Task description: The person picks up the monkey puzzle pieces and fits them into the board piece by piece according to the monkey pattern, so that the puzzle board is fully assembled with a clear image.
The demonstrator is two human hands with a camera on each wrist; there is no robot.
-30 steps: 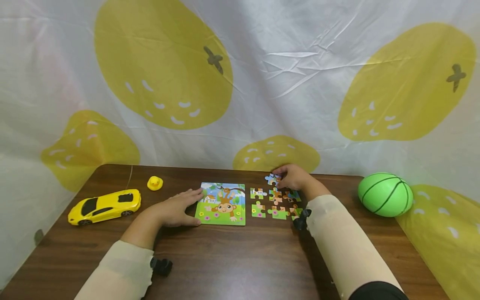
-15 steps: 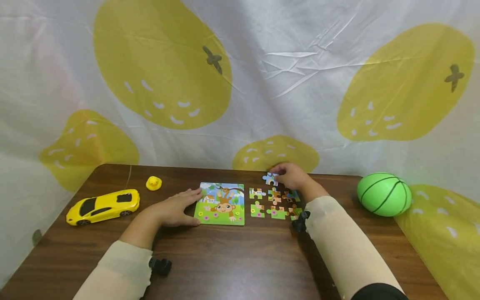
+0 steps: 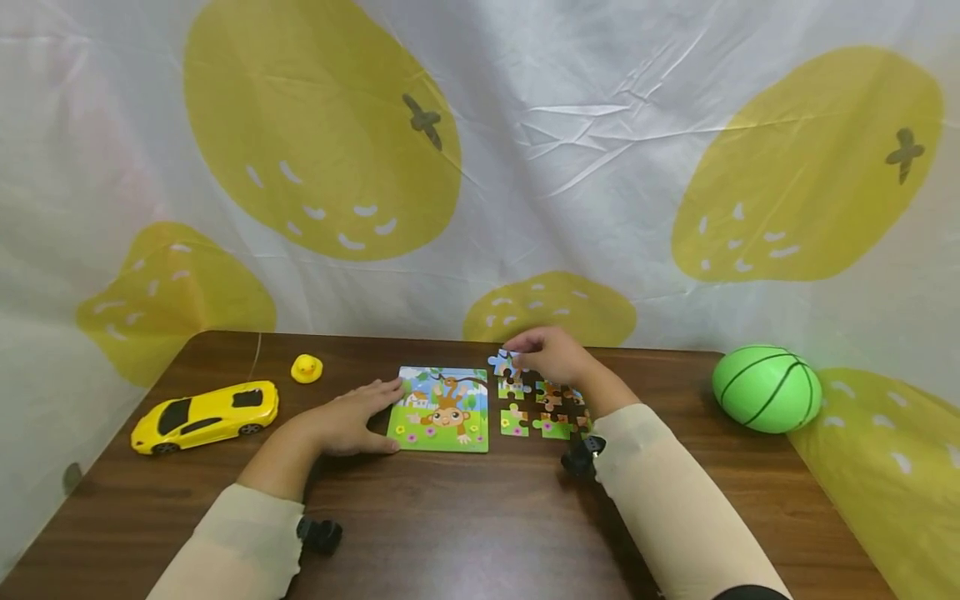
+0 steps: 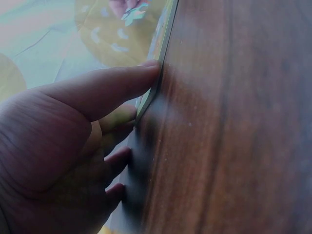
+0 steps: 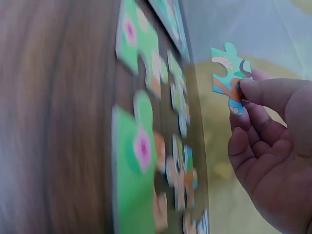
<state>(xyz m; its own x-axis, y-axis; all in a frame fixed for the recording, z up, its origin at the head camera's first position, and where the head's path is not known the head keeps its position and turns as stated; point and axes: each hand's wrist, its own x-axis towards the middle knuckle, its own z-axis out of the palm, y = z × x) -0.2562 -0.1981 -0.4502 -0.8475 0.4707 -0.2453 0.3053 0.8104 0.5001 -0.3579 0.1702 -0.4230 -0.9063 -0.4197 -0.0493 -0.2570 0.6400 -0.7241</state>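
Observation:
My right hand (image 3: 557,360) pinches a jigsaw piece (image 5: 225,78) with blue and brown print between thumb and fingers. The right wrist view shows that piece held off the table, its face turned toward the camera. Several loose jigsaw pieces (image 3: 555,427) lie in rows below the hand, partly hidden by the wrist. Left of them is a square monkey picture board (image 3: 442,417), flat on the table. My left hand (image 3: 347,425) rests at the board's left side, thumb at the lower corner and fingers toward the upper one. Its thumb (image 4: 122,84) touches the board edge in the left wrist view.
A yellow toy car (image 3: 206,417) and a small yellow duck (image 3: 307,368) stand at the left of the wooden table (image 3: 450,533). At the right edge sits a green ball (image 3: 767,389). A fruit-print curtain (image 3: 540,192) hangs behind the table.
My right hand has picked the piece out of the back row and carried it left, toward the board. The left hand stays at the board.

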